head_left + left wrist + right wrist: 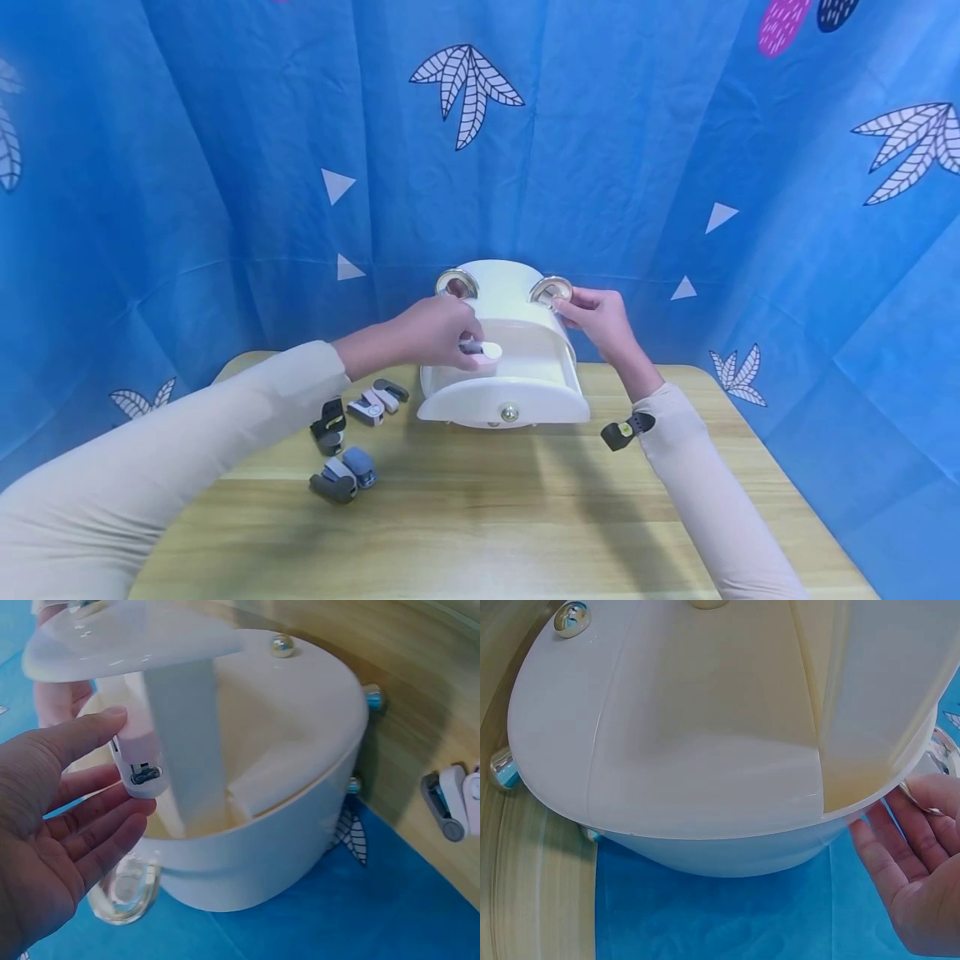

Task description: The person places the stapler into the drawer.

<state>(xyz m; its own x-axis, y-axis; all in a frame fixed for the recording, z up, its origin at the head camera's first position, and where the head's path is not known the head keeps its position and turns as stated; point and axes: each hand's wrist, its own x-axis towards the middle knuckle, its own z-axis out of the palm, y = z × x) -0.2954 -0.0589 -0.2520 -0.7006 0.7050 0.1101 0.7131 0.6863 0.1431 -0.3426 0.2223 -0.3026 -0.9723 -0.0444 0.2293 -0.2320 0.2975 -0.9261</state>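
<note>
A white rounded drawer box (495, 287) stands on the table with its upper drawer (474, 403) pulled out. Over that drawer my left hand (435, 333) holds a small pale pink and white stapler (139, 750), pinched between thumb and fingers, its metal end showing in the left wrist view. My right hand (600, 321) grips the gold ring (551, 288) on the box's right side with thumb and fingers. A matching ring (457, 283) sits on the left side, partly behind my left hand. The drawer front carries a round gold knob (509, 412).
Left of the box, a pink, white and dark group of small staplers (378, 402) lies on the wooden table (480, 533). Nearer me are a blue stapler (359, 467) and a dark grey stapler (333, 488). A blue patterned curtain (285, 167) hangs behind.
</note>
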